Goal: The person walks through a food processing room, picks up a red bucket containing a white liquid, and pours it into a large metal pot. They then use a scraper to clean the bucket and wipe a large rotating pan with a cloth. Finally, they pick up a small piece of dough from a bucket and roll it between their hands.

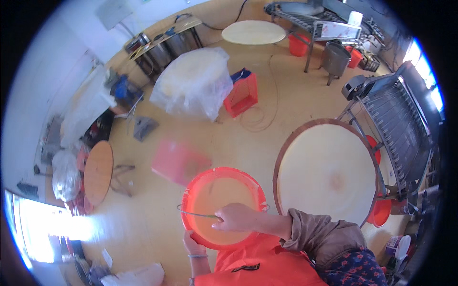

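A red bucket (192, 187) with pale beige liquid (228, 189) in it is right in front of me. My right hand (237, 217) is closed around the bucket's thin wire handle (194, 214), above the liquid. The handle stretches across the bucket's opening to both sides. At the near left of the bucket, my left hand (194, 244) grips its outer wall near the rim, its fingers partly hidden. A red apron (267, 262) covers my front, close against the bucket.
A large round pale board with a brown rim (326, 167) stands to the right, beside a metal rack (398, 124). Beyond the bucket are a blurred pink stool (179, 161) and a plastic-covered round table (193, 78). A small wooden table (98, 172) stands left.
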Demonstrator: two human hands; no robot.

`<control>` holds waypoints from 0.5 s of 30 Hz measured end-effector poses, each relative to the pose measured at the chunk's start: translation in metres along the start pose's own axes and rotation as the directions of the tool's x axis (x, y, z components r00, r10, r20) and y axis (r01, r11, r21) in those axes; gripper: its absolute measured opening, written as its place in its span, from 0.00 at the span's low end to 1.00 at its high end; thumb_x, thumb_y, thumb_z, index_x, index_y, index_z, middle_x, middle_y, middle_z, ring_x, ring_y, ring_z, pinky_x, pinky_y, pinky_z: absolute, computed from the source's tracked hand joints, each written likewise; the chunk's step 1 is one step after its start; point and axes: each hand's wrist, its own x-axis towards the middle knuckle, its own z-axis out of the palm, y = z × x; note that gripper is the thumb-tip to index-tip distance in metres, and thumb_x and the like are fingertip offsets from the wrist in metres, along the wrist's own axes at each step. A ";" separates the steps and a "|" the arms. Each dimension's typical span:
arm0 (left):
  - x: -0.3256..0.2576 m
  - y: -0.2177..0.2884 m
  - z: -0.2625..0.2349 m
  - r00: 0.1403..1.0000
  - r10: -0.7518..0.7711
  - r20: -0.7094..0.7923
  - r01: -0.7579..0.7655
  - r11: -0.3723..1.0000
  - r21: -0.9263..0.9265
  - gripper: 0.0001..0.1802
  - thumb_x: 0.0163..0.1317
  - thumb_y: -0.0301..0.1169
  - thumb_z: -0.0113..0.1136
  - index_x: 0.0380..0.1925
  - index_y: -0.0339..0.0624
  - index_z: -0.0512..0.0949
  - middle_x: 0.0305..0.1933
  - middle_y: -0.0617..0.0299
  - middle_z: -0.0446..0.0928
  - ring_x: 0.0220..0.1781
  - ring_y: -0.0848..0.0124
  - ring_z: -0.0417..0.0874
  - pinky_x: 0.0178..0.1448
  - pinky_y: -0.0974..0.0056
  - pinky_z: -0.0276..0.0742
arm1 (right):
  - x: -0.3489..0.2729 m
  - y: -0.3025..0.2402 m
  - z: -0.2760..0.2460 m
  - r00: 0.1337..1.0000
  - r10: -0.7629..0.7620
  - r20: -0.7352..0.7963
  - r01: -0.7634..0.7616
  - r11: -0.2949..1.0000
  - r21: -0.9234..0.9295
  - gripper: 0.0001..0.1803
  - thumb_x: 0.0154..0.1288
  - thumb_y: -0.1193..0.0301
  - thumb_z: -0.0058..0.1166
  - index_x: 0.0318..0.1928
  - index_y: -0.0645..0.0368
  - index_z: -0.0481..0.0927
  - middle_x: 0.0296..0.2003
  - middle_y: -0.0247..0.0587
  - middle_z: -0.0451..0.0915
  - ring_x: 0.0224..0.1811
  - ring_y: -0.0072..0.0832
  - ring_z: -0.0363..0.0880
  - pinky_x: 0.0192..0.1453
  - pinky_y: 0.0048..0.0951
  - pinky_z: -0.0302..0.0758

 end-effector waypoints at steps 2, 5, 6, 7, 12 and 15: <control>0.049 0.012 0.054 0.990 -0.005 0.144 0.012 0.999 -0.042 0.05 0.48 0.27 0.52 0.26 0.40 0.74 0.34 0.62 0.75 0.40 0.67 0.76 0.48 0.63 0.73 | 0.041 0.012 -0.037 0.997 0.065 -0.053 -0.064 0.998 0.014 0.19 0.56 0.59 0.51 0.29 0.66 0.79 0.28 0.56 0.79 0.33 0.47 0.78 0.40 0.46 0.72; 0.124 0.017 0.129 0.959 -0.054 0.278 0.056 0.998 0.000 0.02 0.47 0.26 0.52 0.23 0.42 0.72 0.33 0.62 0.74 0.39 0.68 0.75 0.47 0.63 0.74 | 0.096 0.034 -0.078 0.964 0.117 -0.241 -0.144 0.985 -0.097 0.20 0.58 0.55 0.53 0.29 0.64 0.78 0.25 0.52 0.78 0.31 0.46 0.78 0.38 0.43 0.72; 0.149 0.032 0.140 0.949 -0.052 0.311 0.033 0.997 0.066 0.03 0.48 0.26 0.52 0.24 0.41 0.72 0.34 0.62 0.74 0.39 0.67 0.76 0.48 0.62 0.74 | 0.109 0.032 -0.076 0.951 0.120 -0.284 -0.131 0.991 -0.020 0.20 0.58 0.56 0.53 0.29 0.64 0.77 0.25 0.52 0.78 0.30 0.46 0.78 0.38 0.43 0.72; 0.170 0.026 0.175 0.931 -0.047 0.361 0.015 0.996 0.091 0.04 0.48 0.26 0.52 0.25 0.41 0.72 0.35 0.61 0.74 0.40 0.66 0.76 0.49 0.62 0.74 | 0.116 0.046 -0.102 0.939 0.152 -0.309 -0.162 0.987 -0.006 0.20 0.58 0.56 0.53 0.29 0.64 0.77 0.25 0.51 0.78 0.30 0.46 0.78 0.38 0.43 0.72; 0.208 0.036 0.318 0.855 -0.167 0.491 0.095 0.981 0.167 0.10 0.48 0.26 0.51 0.33 0.37 0.74 0.38 0.58 0.75 0.42 0.64 0.77 0.49 0.59 0.76 | 0.135 0.083 -0.202 0.863 0.196 -0.466 -0.173 0.981 0.093 0.20 0.59 0.57 0.53 0.30 0.65 0.77 0.25 0.52 0.78 0.30 0.46 0.78 0.36 0.43 0.72; 0.206 0.038 0.399 0.828 -0.249 0.503 0.109 0.951 0.290 0.12 0.49 0.27 0.51 0.35 0.36 0.74 0.39 0.56 0.76 0.43 0.63 0.78 0.49 0.59 0.76 | 0.142 0.108 -0.264 0.823 0.271 -0.500 -0.231 0.963 0.142 0.21 0.59 0.57 0.53 0.30 0.67 0.76 0.25 0.53 0.78 0.30 0.47 0.78 0.36 0.43 0.71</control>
